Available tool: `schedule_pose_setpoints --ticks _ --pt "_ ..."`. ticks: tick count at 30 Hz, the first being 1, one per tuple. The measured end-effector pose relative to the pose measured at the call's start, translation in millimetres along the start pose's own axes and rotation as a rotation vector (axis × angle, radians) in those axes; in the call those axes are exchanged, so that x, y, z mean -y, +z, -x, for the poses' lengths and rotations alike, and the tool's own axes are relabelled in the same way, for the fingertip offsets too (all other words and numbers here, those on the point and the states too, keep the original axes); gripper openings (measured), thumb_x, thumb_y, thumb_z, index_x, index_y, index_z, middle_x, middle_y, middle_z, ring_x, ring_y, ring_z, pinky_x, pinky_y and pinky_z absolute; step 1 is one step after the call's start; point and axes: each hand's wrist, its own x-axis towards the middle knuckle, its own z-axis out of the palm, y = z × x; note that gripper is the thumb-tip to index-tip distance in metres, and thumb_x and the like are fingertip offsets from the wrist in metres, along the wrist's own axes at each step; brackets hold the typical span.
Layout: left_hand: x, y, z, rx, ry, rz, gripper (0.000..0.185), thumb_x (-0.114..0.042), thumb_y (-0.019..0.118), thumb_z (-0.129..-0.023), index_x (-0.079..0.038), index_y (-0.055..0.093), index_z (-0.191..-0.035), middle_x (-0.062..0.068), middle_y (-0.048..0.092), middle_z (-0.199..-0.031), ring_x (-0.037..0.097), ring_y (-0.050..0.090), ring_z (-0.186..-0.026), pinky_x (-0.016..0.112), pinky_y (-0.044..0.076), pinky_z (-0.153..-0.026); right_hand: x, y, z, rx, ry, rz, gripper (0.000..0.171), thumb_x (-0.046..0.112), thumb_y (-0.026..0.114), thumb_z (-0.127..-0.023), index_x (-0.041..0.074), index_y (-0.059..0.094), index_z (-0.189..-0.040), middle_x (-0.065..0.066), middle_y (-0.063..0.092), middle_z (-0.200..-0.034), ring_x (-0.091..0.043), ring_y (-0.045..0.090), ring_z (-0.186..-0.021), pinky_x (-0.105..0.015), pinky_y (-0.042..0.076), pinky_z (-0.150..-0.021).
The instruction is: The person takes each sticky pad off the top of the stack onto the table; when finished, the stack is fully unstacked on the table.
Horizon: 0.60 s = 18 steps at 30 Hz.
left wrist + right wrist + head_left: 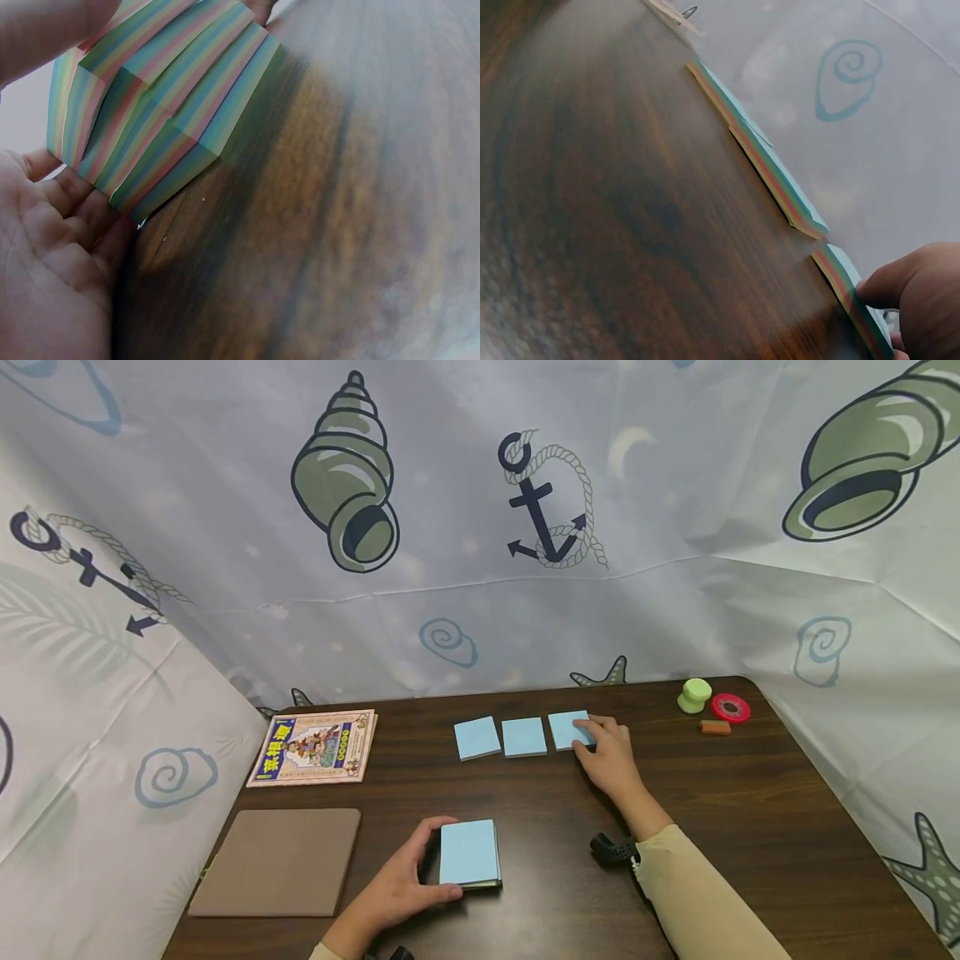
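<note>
Left grip (405,878) clasps one blue stack (469,853); right grip (611,760) pinches one blue block (566,732), rightmost of three.

Broad lane midway, tight gaps behind

Between the blue stack (468,853) and the right sleeve (697,889), the table (551,806) leaves a lane; a black wrist camera (611,850) juts in. The left pad (477,739) and middle pad (524,737) nearly touch; a slim gap leads to the right pad (566,731), blocked on its right by the right hand (612,756). The left hand (401,881) bars the stack's left side. Another lane runs between the booklet (311,748) and left pad. A green knob (694,695), red disc (731,707) and brown block (715,727) obstruct the far right corner.
</note>
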Motion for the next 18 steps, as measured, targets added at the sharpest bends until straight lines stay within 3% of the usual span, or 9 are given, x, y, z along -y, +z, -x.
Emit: schedule_pose_setpoints --ticks 11,18 --pt "0.9 0.1 -0.9 0.004 -0.001 0.005 0.092 -0.025 0.094 -0.087 -0.019 0.041 -0.162 0.002 0.056 -0.150 0.016 0.056 -0.124 0.022 0.039 -0.108 1.2 -1.7 0.2 0.005 0.003 -0.009 0.043 0.022 0.072 -0.105 0.009 0.067 -0.147 -0.027 0.048 -0.159 -0.050 0.038 -0.142 -0.066 0.036 -0.115" --pt "-1.1 0.0 -0.9 -0.006 -0.003 -0.003 0.092 -0.025 0.095 -0.085 -0.022 0.042 -0.161 0.000 0.057 -0.149 0.017 0.057 -0.124 0.023 0.039 -0.109 12.6 -3.1 3.9 -0.059 0.012 -0.020 0.037 0.020 0.073 -0.104 0.008 0.071 -0.140 -0.027 0.050 -0.152 -0.050 0.039 -0.138 -0.067 0.037 -0.112"
